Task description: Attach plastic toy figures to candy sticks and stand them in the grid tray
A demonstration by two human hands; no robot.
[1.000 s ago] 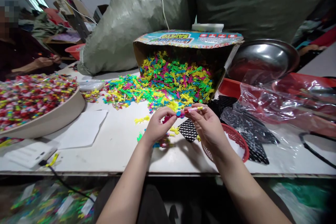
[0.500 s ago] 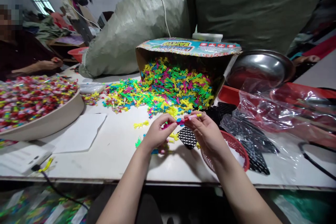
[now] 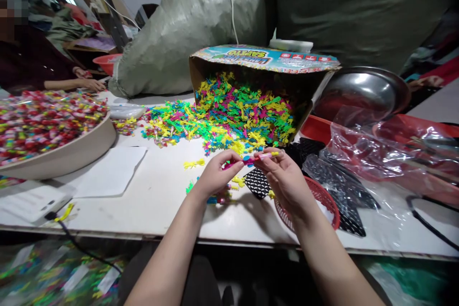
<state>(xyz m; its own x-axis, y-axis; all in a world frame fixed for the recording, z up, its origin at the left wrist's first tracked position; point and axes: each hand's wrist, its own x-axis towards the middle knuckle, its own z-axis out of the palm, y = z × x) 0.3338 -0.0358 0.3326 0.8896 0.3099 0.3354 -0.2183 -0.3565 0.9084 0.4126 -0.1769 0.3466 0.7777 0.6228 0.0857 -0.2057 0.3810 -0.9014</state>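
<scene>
My left hand and my right hand meet above the white table, both pinched closed. Between them I hold a thin pink wrapped candy stick and a small blue plastic piece; the right fingers grip the stick, the left fingers pinch the plastic piece at its end. Just behind lies a spilled heap of small bright plastic pieces pouring from a tipped cardboard box. A few loose pieces lie under my hands.
A red mesh basket sits under my right wrist, beside black netting. A beige basin of wrapped candies stands at left. Crinkled plastic bags, a steel bowl, a big grey sack. Another person's hand works at far left.
My hands stay together on the stick and piece, shifting only slightly. The view has drifted a little; the other person's hand has moved along the table.
</scene>
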